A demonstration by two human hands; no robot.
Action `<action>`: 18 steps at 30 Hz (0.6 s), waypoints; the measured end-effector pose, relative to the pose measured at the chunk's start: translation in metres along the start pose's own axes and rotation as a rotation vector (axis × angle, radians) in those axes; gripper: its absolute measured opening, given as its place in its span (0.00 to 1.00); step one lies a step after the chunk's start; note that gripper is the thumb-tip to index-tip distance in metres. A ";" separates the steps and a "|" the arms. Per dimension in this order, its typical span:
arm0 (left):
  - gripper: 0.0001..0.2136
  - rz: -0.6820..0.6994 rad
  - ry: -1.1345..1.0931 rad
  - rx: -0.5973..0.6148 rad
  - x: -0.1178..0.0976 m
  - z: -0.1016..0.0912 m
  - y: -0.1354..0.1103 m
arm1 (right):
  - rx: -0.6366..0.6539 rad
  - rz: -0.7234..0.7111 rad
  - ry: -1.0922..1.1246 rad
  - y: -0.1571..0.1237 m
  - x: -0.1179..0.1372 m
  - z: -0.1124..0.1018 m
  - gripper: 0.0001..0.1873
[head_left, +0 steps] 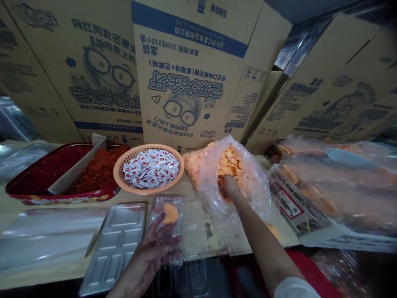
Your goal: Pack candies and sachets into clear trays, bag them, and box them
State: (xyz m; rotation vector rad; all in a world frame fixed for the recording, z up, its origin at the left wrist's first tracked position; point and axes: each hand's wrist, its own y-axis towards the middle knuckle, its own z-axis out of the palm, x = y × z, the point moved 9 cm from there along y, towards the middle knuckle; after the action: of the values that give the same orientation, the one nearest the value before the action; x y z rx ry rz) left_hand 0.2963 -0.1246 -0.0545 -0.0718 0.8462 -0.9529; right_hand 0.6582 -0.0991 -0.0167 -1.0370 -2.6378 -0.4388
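My left hand [156, 248] is at the front edge of the table, its fingers stretched out and apart over a clear plastic tray [178, 248]. One orange, curved candy piece [170, 213] lies at the far end of that tray, just past my fingertips. My right hand [230, 185] reaches into an open clear plastic bag [214, 190] full of similar orange pieces [228, 161]. Its fingers are down among the pieces and hidden, so their grip does not show.
An orange basket [149, 191] holds small white-and-red packets. Left of it stands a red tub [18, 198] with a cardboard divider [77, 165]. Stacked trays [114, 248] lie in front. A crate [297, 207] with filled bags stands right. Cardboard boxes [192, 62] wall the back.
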 end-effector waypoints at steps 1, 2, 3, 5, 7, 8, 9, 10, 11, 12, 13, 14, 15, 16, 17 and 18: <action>0.42 0.008 -0.003 -0.004 -0.002 -0.001 0.000 | 0.013 0.006 -0.012 -0.001 -0.001 0.005 0.06; 0.42 0.018 -0.008 -0.004 -0.004 -0.003 0.000 | 0.021 0.013 -0.021 -0.002 -0.001 0.008 0.05; 0.42 0.029 -0.014 0.000 -0.006 -0.004 -0.001 | 0.022 0.023 -0.029 -0.003 -0.001 0.009 0.05; 0.41 0.046 -0.023 0.019 -0.009 -0.006 -0.001 | -0.005 0.041 -0.033 -0.005 0.001 0.003 0.04; 0.41 0.067 -0.026 0.033 -0.013 -0.009 0.000 | -0.056 0.055 -0.032 -0.008 0.007 -0.011 0.06; 0.41 0.075 -0.024 0.035 -0.015 -0.010 0.000 | -0.101 0.057 -0.016 -0.011 0.012 -0.022 0.08; 0.41 0.082 -0.022 0.036 -0.017 -0.012 0.000 | -0.165 0.047 0.034 -0.017 0.019 -0.036 0.11; 0.40 0.089 -0.022 0.036 -0.019 -0.013 -0.001 | -0.226 0.025 0.113 -0.025 0.029 -0.050 0.13; 0.40 0.095 -0.021 0.037 -0.020 -0.013 -0.001 | -0.308 -0.014 0.256 -0.036 0.041 -0.065 0.16; 0.39 0.098 -0.020 0.040 -0.021 -0.013 -0.002 | -0.353 -0.077 0.434 -0.049 0.055 -0.076 0.19; 0.39 0.100 -0.019 0.043 -0.023 -0.013 -0.004 | -0.326 -0.146 0.591 -0.063 0.073 -0.081 0.19; 0.39 0.103 -0.016 0.045 -0.024 -0.013 -0.005 | -0.231 -0.215 0.701 -0.076 0.095 -0.079 0.18; 0.38 0.108 -0.012 0.045 -0.025 -0.013 -0.007 | -0.123 -0.277 0.740 -0.090 0.118 -0.073 0.17; 0.38 0.114 -0.006 0.044 -0.027 -0.013 -0.010 | -0.011 -0.323 0.720 -0.105 0.140 -0.063 0.15; 0.38 0.121 -0.003 0.044 -0.028 -0.013 -0.012 | 0.068 -0.363 0.665 -0.118 0.159 -0.052 0.13; 0.38 0.132 -0.001 0.043 -0.030 -0.015 -0.015 | 0.118 -0.408 0.589 -0.131 0.177 -0.043 0.11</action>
State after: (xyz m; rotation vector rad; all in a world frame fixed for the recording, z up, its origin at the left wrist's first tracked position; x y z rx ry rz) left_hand 0.2675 -0.1070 -0.0402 0.0198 0.8188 -0.8467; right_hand 0.4487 -0.0982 0.0620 -0.2596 -2.2791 -0.5606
